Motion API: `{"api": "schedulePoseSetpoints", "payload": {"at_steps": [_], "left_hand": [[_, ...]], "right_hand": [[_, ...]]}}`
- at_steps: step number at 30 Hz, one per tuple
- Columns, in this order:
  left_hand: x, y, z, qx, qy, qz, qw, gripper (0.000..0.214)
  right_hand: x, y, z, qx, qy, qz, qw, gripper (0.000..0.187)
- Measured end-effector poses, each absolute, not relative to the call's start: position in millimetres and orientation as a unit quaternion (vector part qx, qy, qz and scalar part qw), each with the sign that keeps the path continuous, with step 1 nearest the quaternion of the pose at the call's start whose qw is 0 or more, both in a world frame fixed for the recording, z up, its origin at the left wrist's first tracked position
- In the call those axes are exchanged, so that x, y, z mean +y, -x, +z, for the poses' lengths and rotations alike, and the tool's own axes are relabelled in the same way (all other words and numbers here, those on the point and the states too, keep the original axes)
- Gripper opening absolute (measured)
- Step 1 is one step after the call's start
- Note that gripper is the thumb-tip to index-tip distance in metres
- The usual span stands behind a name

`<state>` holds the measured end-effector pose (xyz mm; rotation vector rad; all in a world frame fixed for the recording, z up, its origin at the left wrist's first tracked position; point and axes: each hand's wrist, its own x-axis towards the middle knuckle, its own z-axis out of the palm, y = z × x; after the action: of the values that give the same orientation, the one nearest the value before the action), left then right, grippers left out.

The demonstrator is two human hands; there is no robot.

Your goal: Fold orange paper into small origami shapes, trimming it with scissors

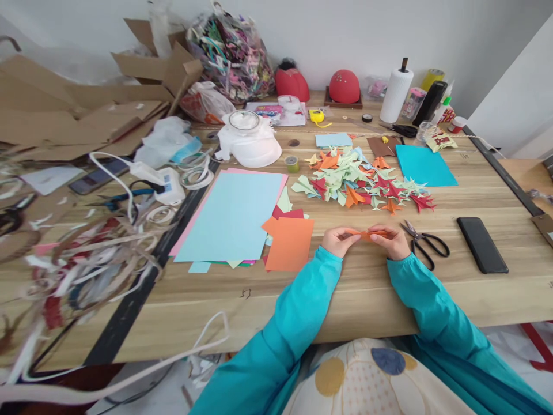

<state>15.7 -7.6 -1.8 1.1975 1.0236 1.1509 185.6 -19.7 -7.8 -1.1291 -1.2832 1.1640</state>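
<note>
Both my hands rest on the wooden table [371, 288] and pinch a small folded piece of orange paper [367, 233] between them. My left hand [339, 240] grips its left end with closed fingers. My right hand [394, 241] holds its right end, fingers curled. Just beyond them lies a heap of folded paper cranes [363, 181] in green, orange and red. Black scissors [425, 244] lie right beside my right hand. An orange sheet [288, 245] lies to the left of my left hand.
A stack of light blue and pink paper [231, 216] sits left of centre. A black phone [481, 244] lies at the right, a teal sheet [424, 165] behind it. Paper strips and cardboard [64, 115] crowd the left. A paper-towel roll [396, 94], bottles and red domes line the back.
</note>
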Motion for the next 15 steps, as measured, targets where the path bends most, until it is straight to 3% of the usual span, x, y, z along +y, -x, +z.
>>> {"api": "schedulePoseSetpoints", "payload": {"at_steps": [6, 15], "left_hand": [[-7.8, -14.5, -0.4, 0.412, -0.571, 0.484, 0.519, 0.010], [-9.6, -15.9, -1.4, 0.394, -0.598, 0.480, 0.507, 0.011]], "right_hand": [[-22.2, -181.4, -0.9, -0.626, 0.453, 0.398, 0.494, 0.019], [-23.8, -176.8, 2.5, -0.623, 0.433, 0.410, 0.506, 0.009]]}}
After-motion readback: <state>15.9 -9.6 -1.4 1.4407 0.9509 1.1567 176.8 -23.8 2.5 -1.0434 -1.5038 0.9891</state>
